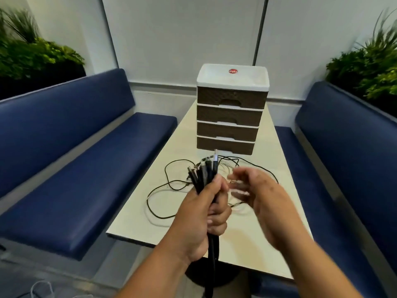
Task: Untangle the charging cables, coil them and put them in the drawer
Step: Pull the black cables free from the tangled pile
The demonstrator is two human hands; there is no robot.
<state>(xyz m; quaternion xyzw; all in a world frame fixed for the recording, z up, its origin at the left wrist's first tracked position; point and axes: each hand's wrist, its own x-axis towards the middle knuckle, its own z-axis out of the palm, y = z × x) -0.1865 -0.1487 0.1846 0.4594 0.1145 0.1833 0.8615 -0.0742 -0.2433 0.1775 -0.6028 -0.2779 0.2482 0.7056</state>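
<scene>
- Above the table's (253, 239) near edge, a bundle of charging cables (205, 172) is clenched by the left hand (202, 214), plugs gathered at twelve o'clock, seemingly for sorting.
- At three o'clock, the right hand (257, 196) is blurred; its grasp cannot be told.
- Loose cable loops (171, 183) lie before the shut drawer unit (229, 117).

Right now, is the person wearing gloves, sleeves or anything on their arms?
No. The left hand and right hand are bare, with no gloves, rings or watch showing. Both forearms are bare too; no sleeve reaches into view. The right hand looks blurry.
</scene>
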